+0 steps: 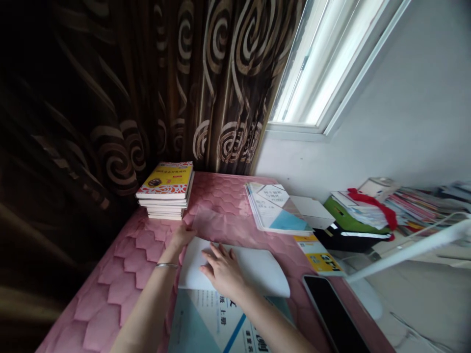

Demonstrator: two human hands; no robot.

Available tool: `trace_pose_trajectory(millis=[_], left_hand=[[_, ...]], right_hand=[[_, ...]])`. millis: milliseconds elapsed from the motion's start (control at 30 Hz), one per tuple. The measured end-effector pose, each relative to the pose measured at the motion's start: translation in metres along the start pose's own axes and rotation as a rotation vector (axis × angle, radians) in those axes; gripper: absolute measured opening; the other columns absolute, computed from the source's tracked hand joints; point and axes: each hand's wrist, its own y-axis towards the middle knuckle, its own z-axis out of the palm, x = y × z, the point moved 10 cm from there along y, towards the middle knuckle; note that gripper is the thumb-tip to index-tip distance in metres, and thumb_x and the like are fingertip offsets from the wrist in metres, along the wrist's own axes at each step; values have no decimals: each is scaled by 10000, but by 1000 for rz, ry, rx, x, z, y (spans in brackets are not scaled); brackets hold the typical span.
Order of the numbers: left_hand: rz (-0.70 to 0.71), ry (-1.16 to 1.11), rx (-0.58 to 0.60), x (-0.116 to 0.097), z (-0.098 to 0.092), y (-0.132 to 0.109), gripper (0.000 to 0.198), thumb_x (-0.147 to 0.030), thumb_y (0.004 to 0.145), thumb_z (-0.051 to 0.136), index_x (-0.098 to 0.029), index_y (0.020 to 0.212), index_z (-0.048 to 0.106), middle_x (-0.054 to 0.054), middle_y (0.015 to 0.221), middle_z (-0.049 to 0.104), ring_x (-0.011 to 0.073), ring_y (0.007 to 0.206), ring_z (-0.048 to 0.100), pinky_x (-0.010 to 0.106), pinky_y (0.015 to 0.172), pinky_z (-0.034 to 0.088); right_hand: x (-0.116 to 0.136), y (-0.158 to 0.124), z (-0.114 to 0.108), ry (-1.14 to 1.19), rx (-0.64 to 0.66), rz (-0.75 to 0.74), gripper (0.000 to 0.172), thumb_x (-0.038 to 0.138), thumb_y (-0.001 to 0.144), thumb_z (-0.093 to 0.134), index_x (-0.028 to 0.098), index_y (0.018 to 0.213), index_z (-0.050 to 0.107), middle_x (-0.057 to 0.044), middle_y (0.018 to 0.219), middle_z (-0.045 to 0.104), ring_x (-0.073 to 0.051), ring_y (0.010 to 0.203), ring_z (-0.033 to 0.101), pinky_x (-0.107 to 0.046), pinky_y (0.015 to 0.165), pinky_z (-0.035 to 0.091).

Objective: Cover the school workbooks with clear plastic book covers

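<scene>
A blue and white book [206,321] with printed characters lies in front of me on the pink quilted surface. A blank white flap [257,267] is spread across its far part, its right edge curling up. My right hand [222,269] rests on this flap with fingers spread and holds nothing. Beyond the flap, a thin clear plastic sheet [224,223] lies over the quilting. My left hand [183,235], wearing a bracelet at the wrist, is at the flap's far left corner, its fingers closed on the edge of the plastic sheet; the fingertips are partly hidden.
A stack of books [165,184] with a yellow cover on top stands at the far left. More books [275,208] lie at the back right, near a yellow booklet [318,255]. A black phone [334,314] lies at right, beside a white lamp arm [408,252].
</scene>
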Motion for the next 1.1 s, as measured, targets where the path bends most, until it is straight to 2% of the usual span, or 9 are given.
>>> trace_pose_trajectory(millis=[267, 433, 600, 700, 833, 967, 1100], left_hand=[[93, -20, 3, -5, -2, -19, 128, -215, 661, 598, -178, 618, 483, -61, 531, 502, 98, 540, 496, 194, 513, 365], [198, -216, -14, -6, -6, -27, 244, -393, 677, 615, -191, 658, 479, -42, 579, 540, 115, 573, 530, 226, 575, 420], [197, -325, -45, -1, -9, -30, 418, -587, 647, 631, -196, 717, 501, 38, 742, 676, 158, 689, 611, 266, 673, 469], [196, -365, -45, -2, -9, -34, 451, -614, 659, 633, -192, 772, 517, 65, 808, 708, 167, 708, 630, 278, 680, 481], [155, -449, -37, 0, -8, -37, 472, -602, 644, 667, -181, 805, 527, 66, 799, 712, 166, 675, 637, 274, 638, 483], [102, -607, 64, 1, 3, -39, 477, -567, 631, 710, -188, 819, 490, 56, 820, 709, 180, 660, 653, 292, 623, 501], [64, -708, 169, -4, 8, -48, 447, -528, 673, 708, -199, 834, 451, 48, 940, 714, 193, 696, 667, 288, 625, 501]], right_hand=[[-4, -4, -2, 17, -93, 34, 477, 493, 957, 344, 270, 1343, 512, -83, 1497, 380, -334, 1387, 284, -589, 1076, 260], [-9, -1, -1, 17, -111, 77, 477, 469, 947, 375, 254, 1355, 500, -77, 1498, 378, -338, 1384, 285, -578, 1078, 263], [-16, 6, -22, -16, -224, 135, 503, 436, 947, 373, 209, 1387, 460, -116, 1449, 438, -322, 1356, 323, -536, 1088, 255], [-16, 10, -34, -65, -269, 165, 485, 436, 954, 348, 199, 1351, 497, -147, 1343, 532, -324, 1277, 403, -541, 1069, 251], [-19, 18, -40, -102, -254, 235, 468, 446, 958, 334, 174, 1252, 575, -177, 1263, 572, -346, 1190, 461, -530, 983, 328], [-24, 26, -40, -96, -203, 286, 379, 424, 943, 400, 166, 1039, 661, -175, 1158, 605, -338, 1117, 510, -478, 899, 393], [-24, 24, -46, -56, -211, 224, 356, 314, 973, 342, 143, 969, 654, -135, 1056, 618, -265, 1044, 564, -406, 884, 404]])
